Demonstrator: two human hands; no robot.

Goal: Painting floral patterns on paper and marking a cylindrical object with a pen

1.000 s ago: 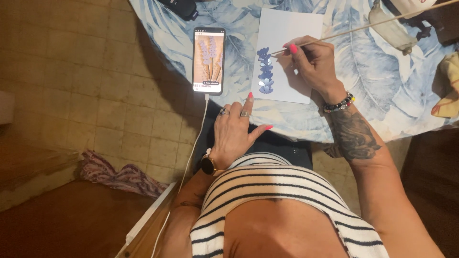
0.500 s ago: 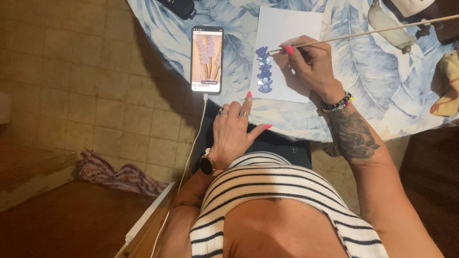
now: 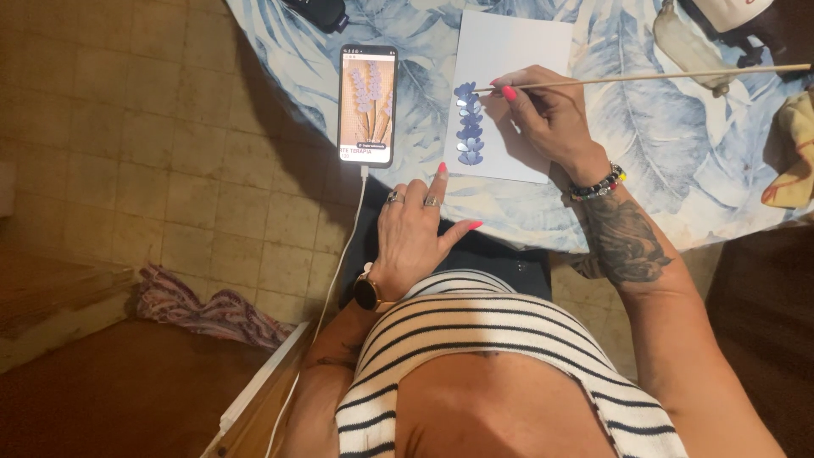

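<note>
A white sheet of paper (image 3: 517, 51) lies on the leaf-patterned tablecloth (image 3: 644, 144), with a column of blue-violet petal strokes (image 3: 467, 124) painted along its left side. My right hand (image 3: 547, 114) is shut on a long thin wooden paintbrush (image 3: 661, 76), whose tip rests at the top of the painted column. My left hand (image 3: 415, 225) rests flat near the table's edge, fingers spread, the index fingertip touching the paper's lower corner. A phone (image 3: 367, 105) lies left of the paper, showing a picture of lavender stems.
A white cable (image 3: 339, 263) runs from the phone down off the table. A dark object (image 3: 318, 10) sits at the top edge. A pale container (image 3: 691, 42) and a yellow cloth (image 3: 793, 153) lie at the right. Patterned fabric (image 3: 203, 305) lies on the tiled floor.
My right hand has shifted the brush slightly along the painted column. My left hand stays in place by the paper's corner.
</note>
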